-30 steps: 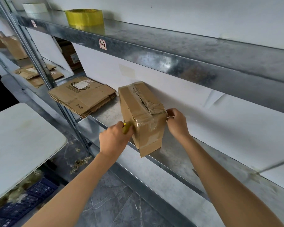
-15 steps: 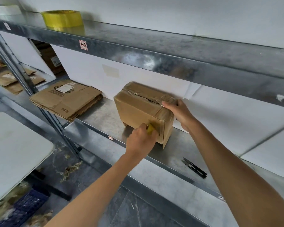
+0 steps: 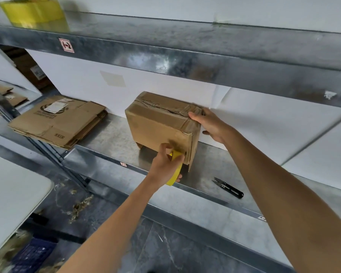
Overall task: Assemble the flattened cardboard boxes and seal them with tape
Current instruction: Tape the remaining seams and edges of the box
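Note:
An assembled brown cardboard box (image 3: pixel 156 125) stands on the metal shelf (image 3: pixel 110 140), its taped top seam facing up. My right hand (image 3: pixel 209 125) holds the box's right end, thumb on the top edge and fingers behind. My left hand (image 3: pixel 165 164) grips a yellow tape roll (image 3: pixel 175 168) at the box's lower front right corner. A stack of flattened cardboard boxes (image 3: pixel 57 121) lies on the shelf to the left.
Black snips (image 3: pixel 228 188) lie on the shelf right of the box. A large yellow tape roll (image 3: pixel 34 12) sits on the upper shelf (image 3: pixel 185 54). A white table (image 3: pixel 12 194) stands at lower left, above a blue crate (image 3: pixel 34 255). More flattened cardboard (image 3: pixel 6 95) lies far left.
The box was turned from standing on end to lying with its taped seam up. My left hand brought the tape roll down along the front right corner; my right hand shifted to the right end.

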